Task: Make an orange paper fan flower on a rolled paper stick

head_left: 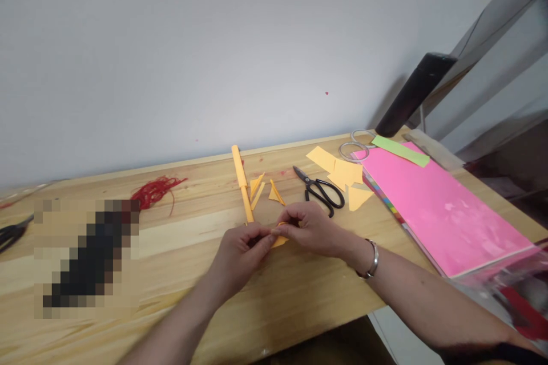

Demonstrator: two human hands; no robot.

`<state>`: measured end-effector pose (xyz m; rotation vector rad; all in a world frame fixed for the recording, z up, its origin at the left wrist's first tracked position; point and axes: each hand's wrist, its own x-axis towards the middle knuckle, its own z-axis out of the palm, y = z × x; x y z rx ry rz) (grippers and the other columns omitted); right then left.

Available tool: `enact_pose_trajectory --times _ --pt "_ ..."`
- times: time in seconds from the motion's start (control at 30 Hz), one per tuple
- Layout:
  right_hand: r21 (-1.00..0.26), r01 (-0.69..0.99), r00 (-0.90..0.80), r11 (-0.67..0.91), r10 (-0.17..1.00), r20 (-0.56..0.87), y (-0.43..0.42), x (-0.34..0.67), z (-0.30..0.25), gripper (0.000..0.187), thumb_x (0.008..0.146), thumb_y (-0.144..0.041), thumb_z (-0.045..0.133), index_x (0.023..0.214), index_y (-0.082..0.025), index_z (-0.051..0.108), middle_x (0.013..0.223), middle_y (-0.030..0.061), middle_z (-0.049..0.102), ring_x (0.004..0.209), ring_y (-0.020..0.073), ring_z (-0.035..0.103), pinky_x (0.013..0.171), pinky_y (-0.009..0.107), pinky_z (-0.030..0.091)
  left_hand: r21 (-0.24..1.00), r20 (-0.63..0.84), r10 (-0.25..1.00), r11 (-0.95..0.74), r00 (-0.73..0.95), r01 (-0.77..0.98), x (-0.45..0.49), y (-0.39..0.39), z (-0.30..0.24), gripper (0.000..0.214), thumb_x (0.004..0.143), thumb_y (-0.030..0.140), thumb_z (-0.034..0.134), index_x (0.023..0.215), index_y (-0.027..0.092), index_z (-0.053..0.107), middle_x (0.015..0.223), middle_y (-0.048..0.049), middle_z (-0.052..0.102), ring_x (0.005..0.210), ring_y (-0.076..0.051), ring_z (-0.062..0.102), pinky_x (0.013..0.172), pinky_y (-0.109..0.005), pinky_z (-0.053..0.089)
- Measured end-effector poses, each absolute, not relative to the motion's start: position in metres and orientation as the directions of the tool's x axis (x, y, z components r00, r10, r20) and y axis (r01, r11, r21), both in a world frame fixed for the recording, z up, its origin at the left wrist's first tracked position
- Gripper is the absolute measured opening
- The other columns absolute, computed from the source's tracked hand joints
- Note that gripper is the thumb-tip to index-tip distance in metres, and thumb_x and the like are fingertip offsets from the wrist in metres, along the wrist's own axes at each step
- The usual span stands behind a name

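Note:
My left hand [244, 251] and my right hand [306, 229] meet near the middle of the table, both closed in a pinch. Between their fingertips is a small piece of orange paper [280, 241], partly hidden by the fingers. Just beyond my left hand lies a rolled orange paper tube [240, 168], thicker at its far end. Folded orange paper pieces [276, 193] rest beside the tube. To the right, black-handled scissors [319, 187] lie spread on the wood, near my right hand and touching nothing I hold.
Cut orange paper pieces [347, 172] lie right of the scissors. A pink paper stack [440, 211] carries a green strip [400, 151], near white-handled scissors [354, 151]. A black cylinder [415, 94] leans at the back right. Red threads [158, 191] and a blurred dark object [89, 262] are left.

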<state>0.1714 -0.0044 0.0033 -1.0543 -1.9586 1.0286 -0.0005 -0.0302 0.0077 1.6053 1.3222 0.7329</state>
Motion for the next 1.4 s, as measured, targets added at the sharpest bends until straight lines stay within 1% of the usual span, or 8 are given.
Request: enact_pose_trajectory --times 0.23,0.37,0.43,0.53,0.77,0.97,1.2,1.4 --pt "-0.73 0.527 -0.385 0.436 0.888 0.253 0.005 0.18 0.004 0.036 0.09 -0.031 0.043 0.06 -0.015 0.055 0.054 -0.002 0.053 0.052 0.0082 0.047 0.05 0.02 0.034 0.925 -0.134 0.972 0.053 0.192 0.377 -0.002 -0.028 0.01 0.019 0.071 0.034 0.061 0.061 0.019 0.067 0.048 0.0027 0.052 0.048 -0.012 0.046 0.047 -0.021 0.035" --pt "-0.323 0.905 -0.202 0.276 0.948 0.245 0.019 0.197 0.007 0.02 0.086 -0.03 0.051 0.078 -0.014 0.059 0.077 0.0076 0.061 0.073 0.0183 0.056 0.062 0.027 0.038 0.971 -0.192 0.98 0.181 0.057 0.156 -0.007 -0.022 0.008 0.019 0.069 0.035 0.065 0.064 0.017 0.066 0.051 0.002 0.056 0.051 -0.012 0.05 0.05 -0.021 0.039" --pt "-0.15 0.973 -0.148 0.178 0.97 0.193 0.022 0.204 0.008 0.018 0.083 -0.029 0.055 0.087 -0.012 0.058 0.086 0.0128 0.06 0.081 0.024 0.056 0.064 0.03 0.039 0.976 -0.218 0.975 0.218 0.038 0.013 -0.011 -0.019 0.006 0.019 0.069 0.034 0.066 0.067 0.016 0.066 0.055 0.0012 0.058 0.053 -0.011 0.051 0.052 -0.021 0.039" --pt "-0.085 0.987 -0.128 0.138 0.986 0.108 0.022 0.206 0.009 0.018 0.084 -0.028 0.051 0.089 -0.012 0.056 0.09 0.0145 0.059 0.083 0.0252 0.056 0.065 0.031 0.04 0.951 -0.251 0.965 0.26 0.071 -0.169 -0.014 -0.017 0.003 0.017 0.069 0.031 0.068 0.068 0.015 0.066 0.058 0.0001 0.06 0.054 -0.01 0.051 0.052 -0.02 0.038" --pt "-0.095 0.988 -0.122 0.124 0.992 0.028 0.016 0.207 0.013 0.01 0.082 -0.014 0.047 0.088 -0.011 0.054 0.085 0.0132 0.06 0.075 0.0234 0.058 0.059 0.029 0.037 0.798 -0.135 0.93 0.307 0.343 -0.519 -0.017 -0.019 0.007 0.015 0.068 0.027 0.072 0.064 0.015 0.064 0.062 -0.0009 0.059 0.056 -0.008 0.049 0.051 -0.019 0.035" --pt "-0.108 0.985 -0.134 0.131 0.991 -0.022 0.016 0.211 0.018 0.016 0.075 -0.005 0.046 0.088 -0.011 0.053 0.082 0.0117 0.059 0.072 0.0218 0.057 0.057 0.027 0.033 0.792 -0.104 0.922 0.304 0.373 -0.529 -0.017 -0.018 0.006 0.015 0.067 0.027 0.073 0.064 0.016 0.064 0.059 0.0 0.059 0.054 -0.008 0.049 0.051 -0.02 0.035" --pt "-0.366 0.919 -0.139 0.144 0.989 0.041 0.018 0.22 0.029 0.01 0.073 -0.009 0.051 0.082 -0.014 0.055 0.082 0.0074 0.059 0.069 0.0164 0.054 0.057 0.024 0.034 0.993 -0.079 0.997 0.076 -0.027 -0.094 -0.018 -0.019 0.002 0.009 0.072 0.028 0.067 0.072 0.019 0.068 0.061 0.002 0.063 0.059 -0.01 0.052 0.058 -0.02 0.041" --pt "-0.801 0.593 -0.174 0.082 0.984 -0.028 0.015 0.218 0.035 0.022 0.071 -0.033 0.063 0.087 -0.018 0.057 0.075 0.002 0.061 0.064 0.0142 0.054 0.052 0.023 0.038 0.908 0.234 0.964 -0.172 -0.122 0.382 -0.014 -0.024 0.007 0.007 0.075 0.021 0.061 0.075 0.021 0.068 0.071 0.0025 0.068 0.069 -0.012 0.06 0.065 -0.02 0.045"
